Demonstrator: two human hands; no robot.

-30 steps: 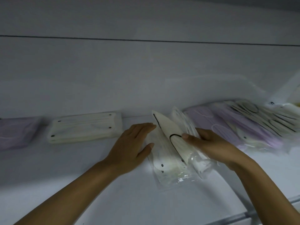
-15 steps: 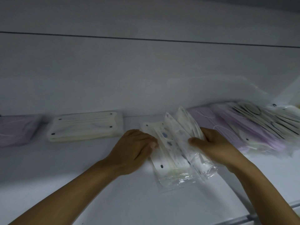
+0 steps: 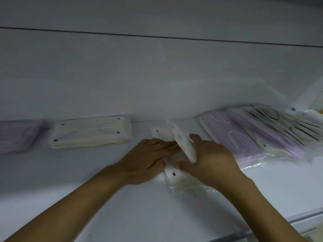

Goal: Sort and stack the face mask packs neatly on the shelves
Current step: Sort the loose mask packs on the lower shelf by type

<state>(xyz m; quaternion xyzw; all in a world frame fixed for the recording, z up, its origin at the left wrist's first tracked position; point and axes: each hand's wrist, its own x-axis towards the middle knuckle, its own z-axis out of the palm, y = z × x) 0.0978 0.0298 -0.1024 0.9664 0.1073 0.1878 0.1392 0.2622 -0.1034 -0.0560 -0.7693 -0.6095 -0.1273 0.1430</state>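
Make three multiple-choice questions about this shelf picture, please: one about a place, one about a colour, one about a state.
1. Where does the neat cream stack lie?
A. left of both hands
B. right of both hands
C. under the hands

2. What colour is the pack at the far left edge?
A. green
B. lilac
C. red

3. How is the pile on the right?
A. squared upright
B. boxed
C. fanned out, leaning

Answers: 1 A, it sits left of the left hand and the right hand. 2 B, it looks pale purple. 3 C, its packs overlap at a slant.
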